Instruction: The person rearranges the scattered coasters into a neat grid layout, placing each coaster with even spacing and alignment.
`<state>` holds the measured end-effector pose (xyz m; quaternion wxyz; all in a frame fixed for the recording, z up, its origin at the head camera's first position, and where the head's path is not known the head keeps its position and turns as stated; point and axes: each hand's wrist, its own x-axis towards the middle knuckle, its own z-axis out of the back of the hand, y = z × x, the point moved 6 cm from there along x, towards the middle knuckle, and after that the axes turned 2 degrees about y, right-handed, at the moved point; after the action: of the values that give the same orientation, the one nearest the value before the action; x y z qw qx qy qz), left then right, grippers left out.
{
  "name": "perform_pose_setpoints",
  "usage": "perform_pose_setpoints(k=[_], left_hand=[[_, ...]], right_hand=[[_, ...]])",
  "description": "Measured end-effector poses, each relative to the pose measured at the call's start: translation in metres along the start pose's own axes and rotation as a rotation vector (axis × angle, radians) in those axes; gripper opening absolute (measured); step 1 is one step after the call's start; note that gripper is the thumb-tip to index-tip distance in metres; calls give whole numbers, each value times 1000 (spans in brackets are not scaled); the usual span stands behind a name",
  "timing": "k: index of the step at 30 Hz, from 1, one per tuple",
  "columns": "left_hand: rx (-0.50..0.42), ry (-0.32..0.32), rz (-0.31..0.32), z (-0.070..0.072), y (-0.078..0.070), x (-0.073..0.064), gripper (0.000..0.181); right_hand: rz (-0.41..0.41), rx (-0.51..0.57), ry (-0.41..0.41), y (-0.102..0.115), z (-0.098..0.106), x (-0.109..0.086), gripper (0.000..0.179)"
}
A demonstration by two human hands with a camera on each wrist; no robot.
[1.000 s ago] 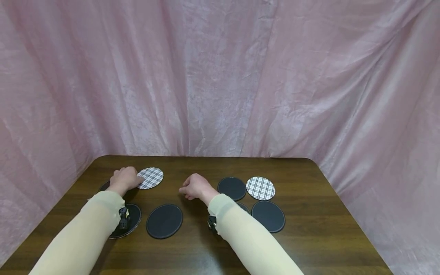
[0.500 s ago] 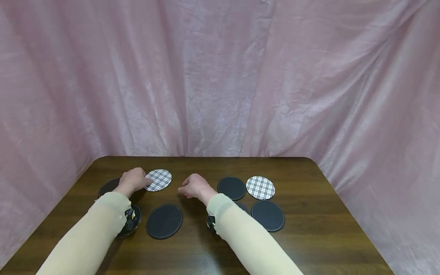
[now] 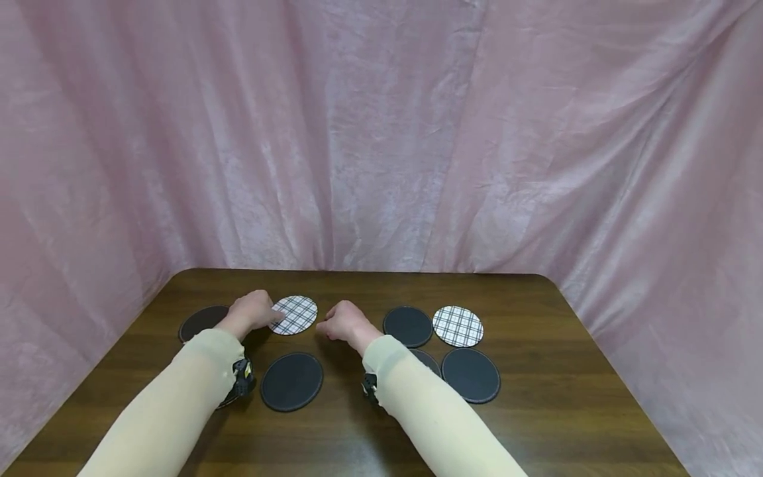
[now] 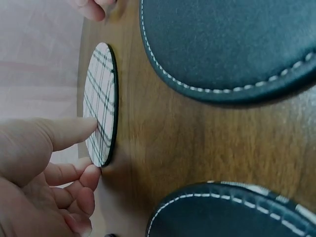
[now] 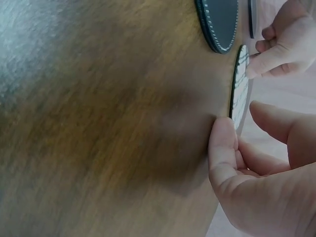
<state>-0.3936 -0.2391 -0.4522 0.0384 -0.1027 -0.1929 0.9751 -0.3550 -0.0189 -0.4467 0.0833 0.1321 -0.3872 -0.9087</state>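
My left hand (image 3: 253, 310) holds the near-left edge of a round plaid coaster (image 3: 295, 315), white with dark lines. In the left wrist view its thumb (image 4: 74, 132) lies on the plaid face, and the other fingers curl at the rim. Just right of this coaster is my right hand (image 3: 348, 324), low over the wood. Its fingers are bent, the thumb stands apart from the index finger, and nothing is between them. Nearer to me lies a black coaster (image 3: 292, 382) with pale stitching. Another black coaster (image 3: 201, 322) is partly hidden behind the left wrist.
Right of my right arm are black coasters (image 3: 408, 326), one partly covered by the sleeve, and a second plaid coaster (image 3: 457, 326). My left sleeve hides most of another coaster (image 3: 229, 399). A pink curtain (image 3: 381, 132) hangs behind the wooden table (image 3: 554, 397).
My left hand has moved right with the plaid coaster, bringing it close to the right hand. More of the black coaster at far left shows. The right hand has hardly moved.
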Motion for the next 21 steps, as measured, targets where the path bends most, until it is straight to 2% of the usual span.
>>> perform_pose_setpoints(k=[3,8,10,16,19,21], left_hand=[[-20,5,10,-3,-2,0,51],[-42,4,3,-7,-6,0,50],[-52,5,-3,-8,-8,0,51],[-47,-10,-21,-10,-17,-6,51],[-43,-20,-26,-9,-21,-9,51],[-45,-26,-34,-9,-24,-11,51]], right_hand=[[-4,-1,-19,0,0,-3,29],[-39,9,-27,0,-4,-1,20],[-47,4,-21,-8,-13,14,18],[-59,-4,-1,-61,-52,88,24],[-80,53,7,-69,-57,96,23],[-89,108,0,-60,-51,83,18]])
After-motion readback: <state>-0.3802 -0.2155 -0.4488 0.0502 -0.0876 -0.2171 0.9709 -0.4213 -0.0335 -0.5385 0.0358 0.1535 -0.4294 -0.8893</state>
